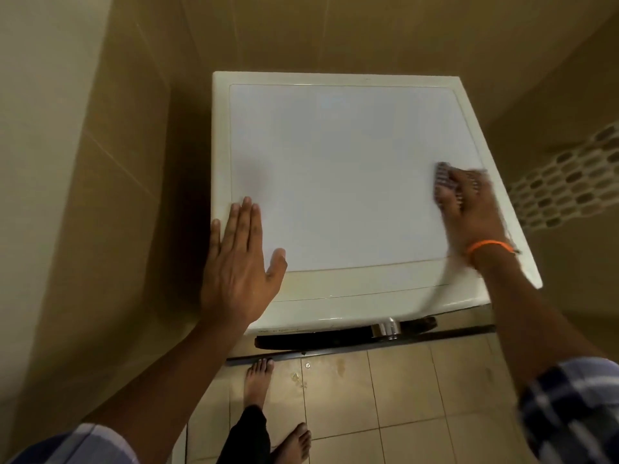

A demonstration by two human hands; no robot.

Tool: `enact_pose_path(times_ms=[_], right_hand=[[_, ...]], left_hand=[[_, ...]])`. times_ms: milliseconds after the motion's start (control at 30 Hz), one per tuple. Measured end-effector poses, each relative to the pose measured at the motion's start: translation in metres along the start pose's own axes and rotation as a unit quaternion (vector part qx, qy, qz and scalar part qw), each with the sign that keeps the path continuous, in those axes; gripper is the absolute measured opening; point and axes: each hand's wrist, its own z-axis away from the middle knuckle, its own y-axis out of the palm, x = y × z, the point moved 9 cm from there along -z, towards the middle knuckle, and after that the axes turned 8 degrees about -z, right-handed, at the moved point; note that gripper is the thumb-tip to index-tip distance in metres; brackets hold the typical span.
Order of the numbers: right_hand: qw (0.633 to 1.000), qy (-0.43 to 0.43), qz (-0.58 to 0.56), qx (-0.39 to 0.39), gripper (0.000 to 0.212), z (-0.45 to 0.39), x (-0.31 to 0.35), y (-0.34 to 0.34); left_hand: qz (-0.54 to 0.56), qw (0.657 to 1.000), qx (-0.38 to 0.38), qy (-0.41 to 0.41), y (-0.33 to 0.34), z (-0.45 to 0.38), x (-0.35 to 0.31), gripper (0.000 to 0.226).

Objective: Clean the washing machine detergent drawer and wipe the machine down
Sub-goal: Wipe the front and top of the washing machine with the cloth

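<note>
White top: the washing machine (338,175) has a flat, bare lid and stands in a corner of tan wall tiles (134,162).
Floor: beige tiles (402,390), with bare feet below.
Writing: faint print on the front edge, unreadable.
Left hand (239,262): flat, fingers straight, pressing the lid's near left corner.
Right hand (469,209): blurred, fingers spread over a checked cloth (443,180) at the lid's right edge; orange wristband (489,246).

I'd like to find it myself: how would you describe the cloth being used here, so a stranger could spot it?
Find the white washing machine top in the tiled corner. Near its right edge, the right hand presses on a small cloth. It is the only dark, patterned thing on that pale surface; the left hand lies flat, holding nothing.
</note>
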Motion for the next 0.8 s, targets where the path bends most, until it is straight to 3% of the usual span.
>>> enact_pose_path(times_ms=[100, 233, 300, 433, 533, 600, 667, 800], right_hand=[[0.995, 0.08, 0.052, -0.017, 0.073, -0.005, -0.055, -0.03], [0.988, 0.119, 0.071, -0.071, 0.071, -0.008, -0.038, -0.015], [0.994, 0.068, 0.054, -0.066, 0.069, -0.013, 0.005, 0.013], [0.994, -0.102, -0.003, 0.032, 0.058, -0.013, 0.157, 0.114], [0.958, -0.256, -0.03, 0.124, 0.053, 0.008, 0.294, 0.2], [0.933, -0.305, -0.017, 0.191, 0.05, 0.031, 0.356, 0.236], [0.921, -0.315, 0.01, 0.227, 0.051, 0.042, 0.377, 0.247], [0.922, -0.326, -0.024, 0.206, 0.054, 0.037, 0.343, 0.221]], left_hand=[[-0.013, 1.0, 0.008, 0.003, 0.002, -0.001, -0.001, 0.088], [-0.012, 1.0, 0.006, 0.001, -0.001, -0.001, -0.001, 0.087], [-0.01, 1.0, 0.005, 0.002, -0.002, -0.001, -0.002, 0.087], [-0.009, 1.0, 0.01, 0.002, -0.003, -0.001, -0.003, 0.086], [0.0, 1.0, 0.012, -0.002, -0.005, -0.001, -0.002, 0.082], [-0.026, 0.999, 0.04, 0.022, -0.002, 0.0, -0.004, 0.083], [-0.065, 0.995, 0.065, 0.042, 0.001, 0.0, -0.005, 0.086], [0.012, 1.0, 0.01, -0.003, -0.011, 0.0, -0.001, 0.079]])
